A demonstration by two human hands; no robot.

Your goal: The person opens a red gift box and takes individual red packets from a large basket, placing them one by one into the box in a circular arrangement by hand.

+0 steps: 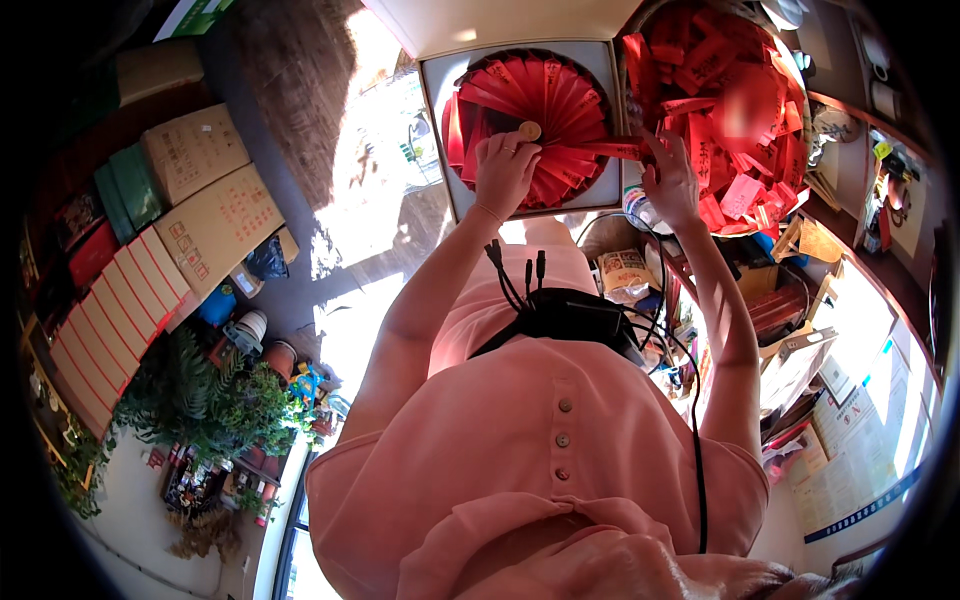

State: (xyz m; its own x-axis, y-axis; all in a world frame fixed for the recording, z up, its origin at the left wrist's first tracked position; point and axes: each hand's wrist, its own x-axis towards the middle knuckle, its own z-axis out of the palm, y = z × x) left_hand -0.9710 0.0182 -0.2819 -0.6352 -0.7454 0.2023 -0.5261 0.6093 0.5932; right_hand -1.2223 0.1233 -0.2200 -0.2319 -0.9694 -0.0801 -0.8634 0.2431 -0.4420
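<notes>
A round tray (603,100) of red paper packets (500,85), fanned out like petals, lies in a square box (432,110) with a pale lining. My left hand (505,168) rests over the middle of the fan, its fingers bent and drawn together beside a small gold disc (530,130). Whatever those fingertips pinch or press is hidden. With thumb and fingers, my right hand (672,178) grips the outer end of a narrow red packet (612,149), which stretches across the fan's right side toward my left fingertips.
A big round basket (803,85) heaped with loose red packets stands right of the box. The raised box lid (500,22) is at the far side. Cardboard cartons (222,225) and potted plants (235,400) line the left. Black cables (660,300) hang from a waist pouch (575,315).
</notes>
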